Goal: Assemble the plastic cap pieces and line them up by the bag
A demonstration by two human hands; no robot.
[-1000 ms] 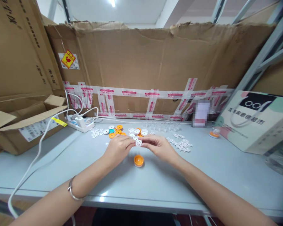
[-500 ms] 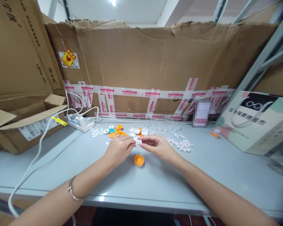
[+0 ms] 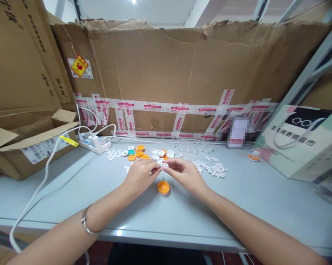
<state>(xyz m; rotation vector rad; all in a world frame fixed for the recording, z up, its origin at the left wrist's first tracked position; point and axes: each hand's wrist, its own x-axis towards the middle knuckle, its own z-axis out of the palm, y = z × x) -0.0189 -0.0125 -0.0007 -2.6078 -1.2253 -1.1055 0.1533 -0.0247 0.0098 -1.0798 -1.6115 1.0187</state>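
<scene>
Between my two hands is a small white plastic disc with holes, raised a little above the table. My right hand is closed, pinching the disc's right side between thumb and fingers. At its left edge, the fingertips of my left hand are pinched together on it; part of the disc's edge is hidden there. Just below the hands, an orange round cup-like part with a pale base rests on the table, its hollow side up. White ring-shaped caps lie right behind the fingers.
Orange discs, small white pieces, clear domes and white perforated parts lie across the back. A power strip, an open carton, a paper bag and an assembled orange-and-clear piece stand around.
The white disc has turned slightly and shifted a little to the right between my fingers. Both hands stay almost in place; the whole view has moved slightly.
</scene>
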